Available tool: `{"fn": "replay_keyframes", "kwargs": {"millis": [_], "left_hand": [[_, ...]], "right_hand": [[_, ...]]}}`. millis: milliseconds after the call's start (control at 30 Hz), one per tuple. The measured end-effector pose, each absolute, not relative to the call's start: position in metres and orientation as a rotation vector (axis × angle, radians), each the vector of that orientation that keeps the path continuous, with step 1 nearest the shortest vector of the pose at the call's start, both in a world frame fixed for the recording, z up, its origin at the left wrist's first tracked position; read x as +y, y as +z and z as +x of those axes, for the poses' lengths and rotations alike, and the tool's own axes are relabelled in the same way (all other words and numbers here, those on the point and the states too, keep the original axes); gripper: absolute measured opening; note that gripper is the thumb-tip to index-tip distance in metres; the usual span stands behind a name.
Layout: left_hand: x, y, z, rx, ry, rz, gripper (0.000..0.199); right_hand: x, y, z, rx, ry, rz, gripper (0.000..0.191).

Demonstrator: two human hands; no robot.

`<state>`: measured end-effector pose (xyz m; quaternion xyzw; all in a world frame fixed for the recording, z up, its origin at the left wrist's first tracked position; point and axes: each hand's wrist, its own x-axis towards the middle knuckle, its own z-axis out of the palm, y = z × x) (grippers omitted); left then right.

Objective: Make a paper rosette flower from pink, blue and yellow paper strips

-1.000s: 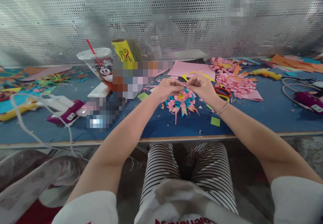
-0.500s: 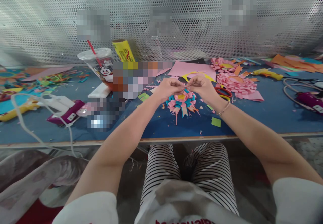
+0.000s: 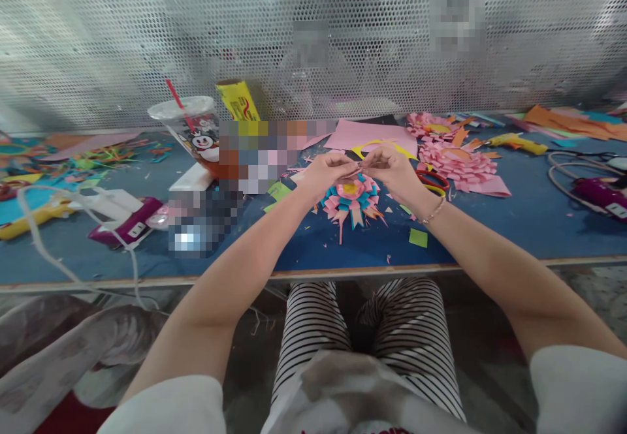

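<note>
Matt, ribbon-like paper rosette (image 3: 351,200) just below the hands; smooth plastic cup (image 3: 196,127) left of the left hand (image 3: 329,171).

- Craft workspace: long blue table (image 3: 362,254), paper flower (image 3: 351,200) just below left hand (image 3: 327,171) and right hand (image 3: 390,168)
- Beyond the grip: perforated metal screen (image 3: 353,49)
- Right of it: pink flowers (image 3: 458,165), glue gun (image 3: 519,143)
- Left of it: paper strips (image 3: 105,153), power strip (image 3: 143,220)

More green paper (image 3: 279,190) in view
</note>
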<state>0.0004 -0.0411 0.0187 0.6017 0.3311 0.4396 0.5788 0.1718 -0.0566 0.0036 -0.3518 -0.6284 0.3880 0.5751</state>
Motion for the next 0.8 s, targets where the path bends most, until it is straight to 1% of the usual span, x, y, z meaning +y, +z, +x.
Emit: {"fn": "replay_keyframes", "kwargs": {"millis": [367,633,800], "left_hand": [[-0.0361,0.0146,-0.0013,0.772,0.991,1.474,0.009],[-0.0366,0.0161,-0.0003,0.836,1.025,1.503,0.008],[-0.0376,0.0168,-0.0001,0.863,1.051,1.621,0.009]], "right_hand": [[-0.0615,0.0102,0.1710,-1.568,0.857,-0.887,0.019],[-0.0584,0.0071,0.1719,-1.588,0.858,-0.887,0.020],[-0.0596,0.0086,0.1709,-1.587,0.862,-0.914,0.018]]}}
